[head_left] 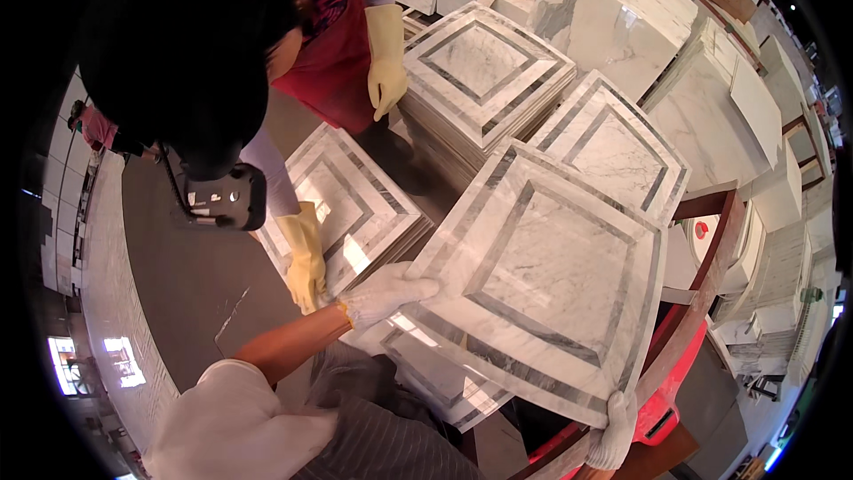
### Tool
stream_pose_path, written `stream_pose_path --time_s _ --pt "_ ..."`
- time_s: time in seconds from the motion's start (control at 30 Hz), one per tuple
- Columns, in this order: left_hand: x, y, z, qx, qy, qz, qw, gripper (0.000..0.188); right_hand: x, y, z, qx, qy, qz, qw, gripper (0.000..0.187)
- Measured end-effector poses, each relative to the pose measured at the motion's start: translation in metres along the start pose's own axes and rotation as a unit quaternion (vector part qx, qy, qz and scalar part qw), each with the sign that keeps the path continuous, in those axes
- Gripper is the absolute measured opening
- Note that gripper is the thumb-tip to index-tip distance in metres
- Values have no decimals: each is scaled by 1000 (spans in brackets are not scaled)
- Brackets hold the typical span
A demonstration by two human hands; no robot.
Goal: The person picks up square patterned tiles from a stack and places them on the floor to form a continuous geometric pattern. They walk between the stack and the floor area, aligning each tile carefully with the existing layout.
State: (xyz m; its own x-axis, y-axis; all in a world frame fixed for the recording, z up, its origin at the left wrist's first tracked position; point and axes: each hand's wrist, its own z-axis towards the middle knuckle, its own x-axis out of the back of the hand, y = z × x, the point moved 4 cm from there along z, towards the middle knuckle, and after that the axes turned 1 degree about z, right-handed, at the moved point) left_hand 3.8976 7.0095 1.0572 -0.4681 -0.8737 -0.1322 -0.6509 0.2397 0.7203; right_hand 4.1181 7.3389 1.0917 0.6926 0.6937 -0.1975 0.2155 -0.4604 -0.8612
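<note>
Head view: square grey-banded marble panel [564,276] lies between fingers [425,288]. White-gloved left hand [382,297] pinches left edge; right hand [613,437], near-right corner.

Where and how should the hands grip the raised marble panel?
I'd judge the marble panel best gripped at both ends of its near edge, from the near side: it is broad, flat and shows no handle. The left hand and right hand hold those corners.
</note>
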Motion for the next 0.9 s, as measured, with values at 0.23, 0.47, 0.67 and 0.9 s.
stream_pose_path --time_s 0.23,0.47,0.67,0.9 --pt "36 -36 -133 66 13 8 998 47 -22 17 -134 -102 39 -42 993 47" --pt "61 -57 -219 127 18 12 992 47 -27 38 -229 -180 42 -17 983 40" --pt "76 -70 -254 212 24 48 976 42 -3 66 -274 -236 11 72 969 49" --pt "66 -63 -246 249 45 60 966 37 9 81 -277 -277 11 157 948 40"
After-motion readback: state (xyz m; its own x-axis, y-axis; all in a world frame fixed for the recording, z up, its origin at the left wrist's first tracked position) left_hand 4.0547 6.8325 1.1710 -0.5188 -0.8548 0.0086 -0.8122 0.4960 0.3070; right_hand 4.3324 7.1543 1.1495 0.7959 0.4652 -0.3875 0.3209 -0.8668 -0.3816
